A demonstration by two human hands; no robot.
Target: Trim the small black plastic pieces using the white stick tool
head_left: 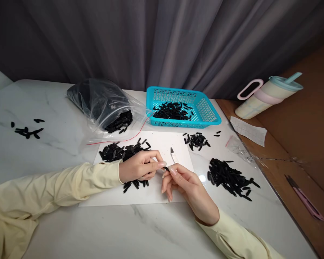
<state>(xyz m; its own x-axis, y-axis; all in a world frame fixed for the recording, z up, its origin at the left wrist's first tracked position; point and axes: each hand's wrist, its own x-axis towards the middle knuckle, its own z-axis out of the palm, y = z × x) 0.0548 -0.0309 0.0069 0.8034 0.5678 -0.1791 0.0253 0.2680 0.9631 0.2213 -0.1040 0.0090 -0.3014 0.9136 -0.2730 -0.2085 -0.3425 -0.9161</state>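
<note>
My left hand (142, 164) and my right hand (183, 181) meet over a white sheet (162, 194). Between their fingertips is a small, slim black piece (166, 168), pinched at one end by each hand. Its exact kind is too small to tell. Under and behind my left hand spreads a pile of similar black pieces (124, 150), partly hidden by the hand. A craft knife (174, 155) with its blade pointing away lies on the sheet just beyond my fingers.
A blue basket (183, 124) holds more black pieces. Left of it slumps an open clear bag (97, 104) of them. Other piles lie at right (229, 178), behind (197, 141) and far left (28, 132). A tumbler (267, 99), a paper slip (248, 130) and pink-handled snips (305, 198) are at right.
</note>
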